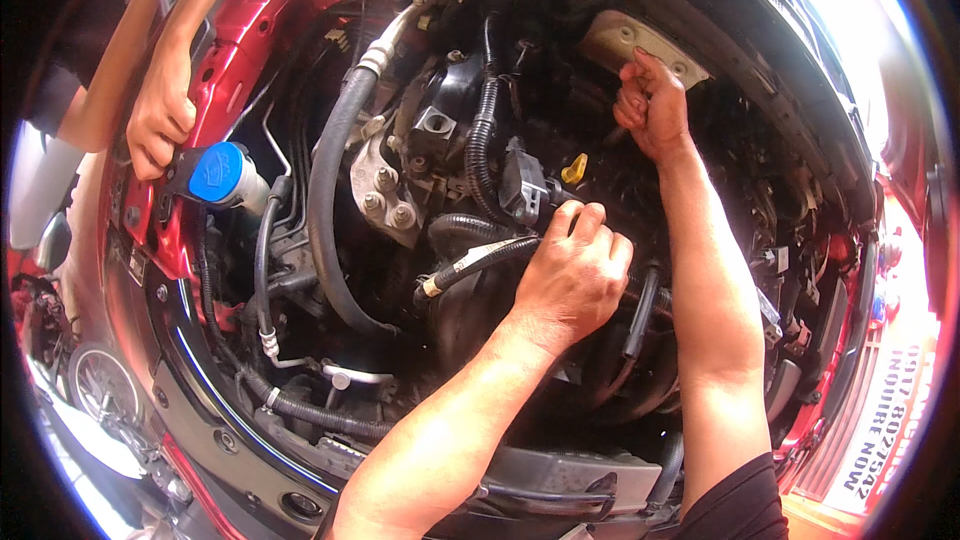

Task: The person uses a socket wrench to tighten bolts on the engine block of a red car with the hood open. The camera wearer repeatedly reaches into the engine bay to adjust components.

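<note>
My left hand (575,275) is in the middle of the engine bay, its fingers curled down beside a black connector housing (522,185). What those fingers grip is hidden beneath them. A black taped hose (480,258) runs up to the knuckles. Farther back, my right hand (655,105) is raised in front of a tan metal heat shield (650,43). One of its digits points up over the shield while the other fingers are folded in; anything inside them is too small to make out. Between the hands stands a yellow dipstick handle (574,169).
Another person's hand (160,120) rests on the red fender (235,50) at the left, near a blue-capped washer filler (222,173). A thick black hose (335,180) arches past a metal engine mount (385,190). The front panel (570,478) crosses near my forearms.
</note>
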A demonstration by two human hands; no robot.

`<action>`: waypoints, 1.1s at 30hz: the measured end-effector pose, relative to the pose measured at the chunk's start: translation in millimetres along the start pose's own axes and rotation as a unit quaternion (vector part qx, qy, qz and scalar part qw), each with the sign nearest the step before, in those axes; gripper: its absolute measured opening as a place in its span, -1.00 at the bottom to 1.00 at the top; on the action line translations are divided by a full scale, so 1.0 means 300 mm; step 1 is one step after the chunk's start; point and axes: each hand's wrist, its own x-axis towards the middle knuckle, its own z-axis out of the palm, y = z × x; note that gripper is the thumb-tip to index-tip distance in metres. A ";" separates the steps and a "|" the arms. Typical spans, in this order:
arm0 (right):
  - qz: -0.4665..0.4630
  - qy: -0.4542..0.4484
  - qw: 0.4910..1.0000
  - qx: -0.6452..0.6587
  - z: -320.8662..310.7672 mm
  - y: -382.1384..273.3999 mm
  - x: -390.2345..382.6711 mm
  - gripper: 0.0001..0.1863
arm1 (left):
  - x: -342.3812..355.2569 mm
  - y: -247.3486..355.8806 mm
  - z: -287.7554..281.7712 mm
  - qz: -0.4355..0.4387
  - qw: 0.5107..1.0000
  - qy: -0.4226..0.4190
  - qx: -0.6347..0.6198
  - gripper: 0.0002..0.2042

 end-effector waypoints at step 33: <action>-0.019 -0.023 0.741 -0.671 0.068 -0.144 -0.079 -0.79 | 0.048 0.073 -0.031 0.000 0.999 -0.010 0.033 -0.75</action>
